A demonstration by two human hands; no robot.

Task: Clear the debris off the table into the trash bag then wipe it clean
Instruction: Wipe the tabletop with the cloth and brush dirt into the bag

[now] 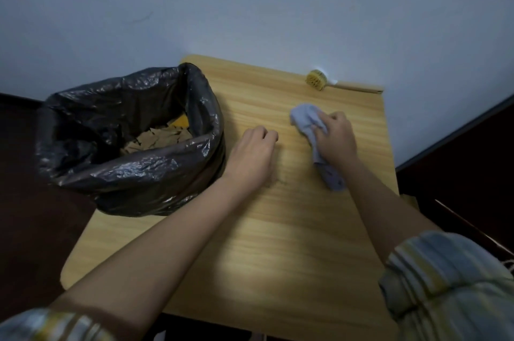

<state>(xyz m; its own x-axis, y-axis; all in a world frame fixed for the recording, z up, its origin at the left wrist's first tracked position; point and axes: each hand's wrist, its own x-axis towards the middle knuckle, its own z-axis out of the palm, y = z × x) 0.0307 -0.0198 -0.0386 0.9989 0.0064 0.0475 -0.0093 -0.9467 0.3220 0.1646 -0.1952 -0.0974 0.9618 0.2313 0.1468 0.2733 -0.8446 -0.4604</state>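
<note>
- The fingers [338,118] of the right hand [335,137] are curling around a bluish-grey cloth [311,129], clamping it against the table [278,243]; part of the cloth is bunching out ahead of the knuckles and the rest is trailing back under the wrist.
- The left hand [251,157] is resting knuckles-up on the table just beside the right one, its fingers [267,135] curling loosely under and holding nothing that I can see.
- Both forearms are reaching in from the near edge, with striped sleeves [445,285] pushed up toward the elbows.
- The trash bag [133,168], black and glossy, is sitting open at the table's left side, its near wall touching the tabletop beside the left hand.
- Scraps of brown and yellow paper [158,137] are lying at the bottom of the bag.
- A small brush [317,79] with yellow bristles is lying at the far edge of the table against the wall [250,7], well apart from both hands.
</note>
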